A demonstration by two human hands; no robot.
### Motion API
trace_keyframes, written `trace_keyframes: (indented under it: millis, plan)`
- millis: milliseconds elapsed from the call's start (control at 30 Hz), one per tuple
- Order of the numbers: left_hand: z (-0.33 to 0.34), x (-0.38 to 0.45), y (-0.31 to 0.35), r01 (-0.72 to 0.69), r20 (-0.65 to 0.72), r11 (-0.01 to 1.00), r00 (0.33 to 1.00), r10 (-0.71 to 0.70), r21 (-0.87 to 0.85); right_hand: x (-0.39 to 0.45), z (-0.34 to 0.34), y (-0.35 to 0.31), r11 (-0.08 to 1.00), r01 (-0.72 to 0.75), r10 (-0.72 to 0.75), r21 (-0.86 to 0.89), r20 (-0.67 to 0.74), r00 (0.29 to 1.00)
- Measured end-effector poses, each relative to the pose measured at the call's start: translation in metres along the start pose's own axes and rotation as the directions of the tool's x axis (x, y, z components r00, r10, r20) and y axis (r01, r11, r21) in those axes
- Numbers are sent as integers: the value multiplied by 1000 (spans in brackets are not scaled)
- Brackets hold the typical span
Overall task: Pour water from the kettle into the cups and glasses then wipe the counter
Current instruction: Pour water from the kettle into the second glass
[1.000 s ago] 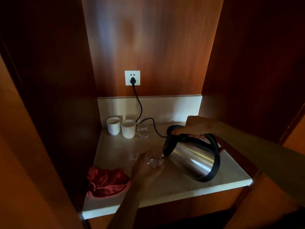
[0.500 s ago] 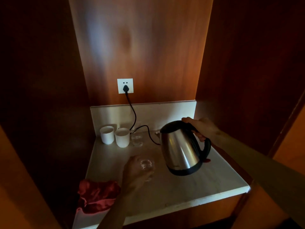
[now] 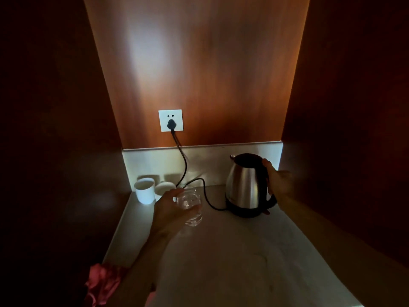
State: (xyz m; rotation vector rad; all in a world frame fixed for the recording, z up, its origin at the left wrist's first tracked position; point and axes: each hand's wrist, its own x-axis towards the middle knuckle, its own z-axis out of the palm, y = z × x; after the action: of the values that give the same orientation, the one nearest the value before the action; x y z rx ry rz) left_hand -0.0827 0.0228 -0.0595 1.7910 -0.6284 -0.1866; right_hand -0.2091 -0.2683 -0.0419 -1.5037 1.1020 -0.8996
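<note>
The steel kettle (image 3: 245, 185) stands upright on its black base at the back right of the pale counter (image 3: 232, 251). My right hand (image 3: 280, 180) is wrapped around its black handle. My left hand (image 3: 170, 209) grips a clear glass (image 3: 191, 207) holding water, a little above the counter's middle left. Two white cups (image 3: 145, 192) stand at the back left; the second cup (image 3: 162, 189) is partly behind my fingers. A red cloth (image 3: 104, 282) lies at the front left edge.
A black cord (image 3: 186, 171) runs from the white wall socket (image 3: 170, 120) down to the kettle base. Dark wooden walls close the niche on the left, back and right. A low pale backsplash (image 3: 217, 162) lines the rear.
The kettle went from tilted over the glass to upright, then back onto its base at the rear right. My left hand carried the glass toward the cups at the back.
</note>
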Motion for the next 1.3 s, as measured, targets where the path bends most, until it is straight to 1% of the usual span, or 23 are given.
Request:
trace_keyframes:
  millis: [100, 233, 333, 400, 533, 733, 867, 1033, 1100, 1200, 1300]
  plan:
    - [3, 14, 3, -22, -28, 997, 999, 24, 78, 12, 7, 3, 1000, 26, -26, -2, 7, 1000]
    - [12, 28, 9, -36, -53, 992, 998, 43, 123, 33, 10, 17, 999, 18, -17, -33, 34, 999]
    - [18, 38, 10, -22, -62, 986, 998, 33, 168, 45, 9, 23, 1000, 9, -9, -5, 35, 999]
    - [25, 43, 15, -20, -60, 982, 998, 32, 186, 51, 9, 23, 999, 32, -33, 10, 45, 998]
    - [37, 49, 19, -15, -43, 981, 999, 24, 191, 48, 8, 23, 998, 63, -61, -19, 109, 992]
    - [49, 55, 18, -38, -30, 982, 999, 44, 187, 56, 5, 26, 993, 118, -116, -23, 70, 991]
    - [49, 60, 15, -21, -26, 978, 999, 27, 208, 57, 5, 26, 991, 122, -116, -59, 100, 988]
    - [52, 65, 8, -36, -10, 973, 999, 39, 229, 39, 5, 33, 985, 168, -161, -44, 132, 978]
    - [54, 65, 6, -37, -5, 970, 999, 39, 239, 41, 4, 35, 982, 178, -169, -68, 117, 979]
    - [55, 61, 8, -50, 13, 971, 999, 49, 233, 55, 1, 27, 986, 144, -139, -85, 63, 988]
    - [52, 59, 8, -70, 45, 970, 997, 61, 235, 58, 7, 28, 985, 137, -130, -108, 67, 989]
